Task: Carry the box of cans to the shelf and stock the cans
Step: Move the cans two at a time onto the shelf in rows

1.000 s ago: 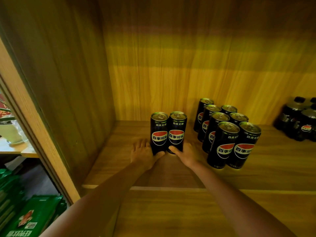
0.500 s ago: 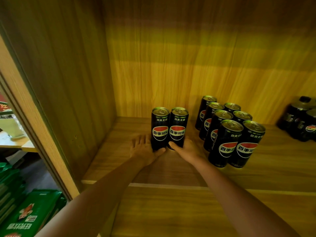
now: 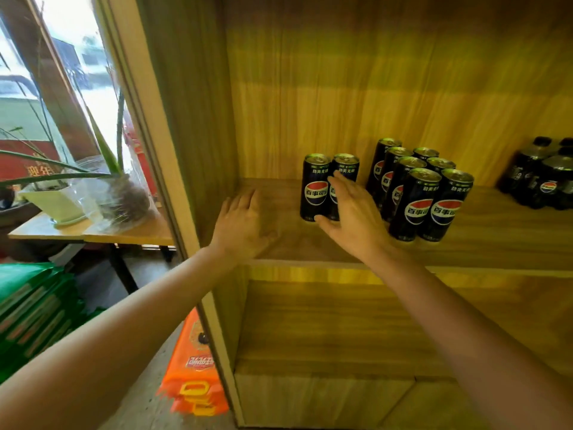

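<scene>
two pepsi cans (image 3: 328,187) stand released; left hand (image 3: 240,221) at 9 o'clock and right hand (image 3: 353,209) in front are spread empty, likely freed for more.

Wooden shelf (image 3: 496,243), black cans (image 3: 431,203) (upright), bottles (image 3: 545,181)

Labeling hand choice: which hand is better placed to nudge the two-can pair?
Right. The right hand is open, directly in front of the two-can pair; the left hand lies off to their left, apart from them.

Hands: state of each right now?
Left hand: open, empty, beside the pair of cans.
Right hand: open, empty, in front of that pair.
</scene>
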`<action>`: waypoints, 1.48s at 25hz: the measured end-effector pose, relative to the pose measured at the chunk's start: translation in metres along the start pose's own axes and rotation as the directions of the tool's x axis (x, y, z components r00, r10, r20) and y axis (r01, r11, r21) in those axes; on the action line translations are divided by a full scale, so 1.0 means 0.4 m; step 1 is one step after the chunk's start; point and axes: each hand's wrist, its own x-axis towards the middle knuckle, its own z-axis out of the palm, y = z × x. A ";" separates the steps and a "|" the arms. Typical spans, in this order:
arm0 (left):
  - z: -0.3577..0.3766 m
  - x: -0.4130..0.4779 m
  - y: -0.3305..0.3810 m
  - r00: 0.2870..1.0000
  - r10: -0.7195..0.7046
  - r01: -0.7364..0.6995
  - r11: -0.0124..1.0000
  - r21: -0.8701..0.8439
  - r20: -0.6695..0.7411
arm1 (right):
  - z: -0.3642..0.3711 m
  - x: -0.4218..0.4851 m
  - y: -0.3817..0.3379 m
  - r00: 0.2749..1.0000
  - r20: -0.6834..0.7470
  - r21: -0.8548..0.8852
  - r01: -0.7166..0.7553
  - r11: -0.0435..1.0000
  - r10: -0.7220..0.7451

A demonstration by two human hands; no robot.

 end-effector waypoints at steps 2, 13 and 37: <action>-0.017 -0.078 -0.033 0.999 0.041 -0.041 0.999 0.016 -0.009 | 0.001 -0.051 -0.080 0.998 0.009 -0.067 0.056 0.996 -0.056; 0.107 -0.457 -0.233 0.991 0.131 -0.131 0.991 0.015 -0.029 | 0.210 -0.391 -0.326 0.989 0.139 -0.084 0.058 0.995 -0.046; 1.691 -1.123 -0.442 0.967 0.056 -0.063 0.998 0.022 0.247 | 1.643 -1.402 0.128 0.867 0.497 0.014 0.035 0.999 -0.037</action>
